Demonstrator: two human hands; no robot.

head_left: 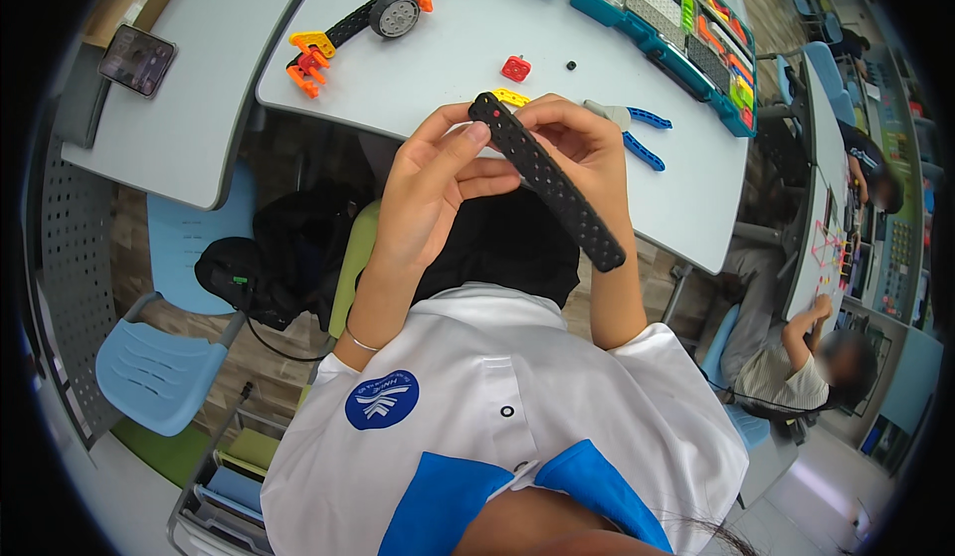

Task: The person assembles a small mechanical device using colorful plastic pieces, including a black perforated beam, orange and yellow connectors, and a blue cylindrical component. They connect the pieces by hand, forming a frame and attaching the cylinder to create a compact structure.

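A long black perforated beam (pixel 552 183) slants across in front of me, its far end higher and to the left. A small red pin shows in a hole near that end. My left hand (pixel 428 183) is closed on the far end, its thumb pressed against the edge. On the other side my right hand (pixel 587 148) grips the beam with curled fingers, its fingertips partly hidden behind it. A yellow piece (pixel 512 97) shows just beyond the far end; whether it joins the beam I cannot tell.
On the white table lie a red block (pixel 515 69), a small black piece (pixel 571 65), blue-handled pliers (pixel 642 136) and a wheeled black, orange and yellow assembly (pixel 363 21). A teal parts case (pixel 657 44) stands at the far right. A phone (pixel 138 60) rests on the left table.
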